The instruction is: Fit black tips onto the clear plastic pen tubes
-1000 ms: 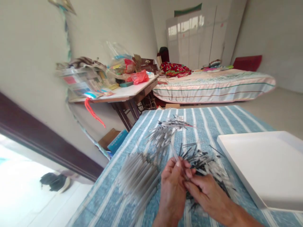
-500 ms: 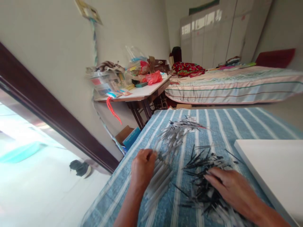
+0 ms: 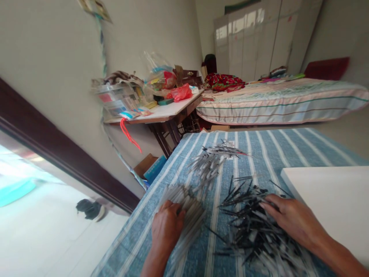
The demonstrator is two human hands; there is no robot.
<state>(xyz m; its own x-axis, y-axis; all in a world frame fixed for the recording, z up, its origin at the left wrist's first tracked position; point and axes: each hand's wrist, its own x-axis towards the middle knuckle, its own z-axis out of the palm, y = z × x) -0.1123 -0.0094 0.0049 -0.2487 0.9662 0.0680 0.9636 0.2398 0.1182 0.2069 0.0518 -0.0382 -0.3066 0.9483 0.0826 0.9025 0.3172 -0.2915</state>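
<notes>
My left hand [image 3: 168,221] rests at the left edge of a bundle of translucent grey tubes [image 3: 192,219], which look like pen barrels lying side by side. Its fingers are curled closed, and whatever they hold is hidden. On the right, a tangled heap of thin black and clear pen-like pieces [image 3: 253,227] is spread over the cloth. My right hand [image 3: 291,217] lies over that heap's right side, thumb and fingers pinched together; I cannot make out what is between them. Farther back is another pile of grey tubes [image 3: 209,163], with darker thin pieces at its far end.
A blue striped cloth [image 3: 268,154] covers the table. A white slab or box [image 3: 331,200] sits at the right edge. Beyond stand a cluttered side table [image 3: 173,109] and a bed [image 3: 276,102]. A cardboard box [image 3: 145,165] is on the floor at left.
My left hand has moved down and toward me, from the far end of the tube bundle to its left side. My right hand has shifted slightly right over the heap. The view has turned a little.
</notes>
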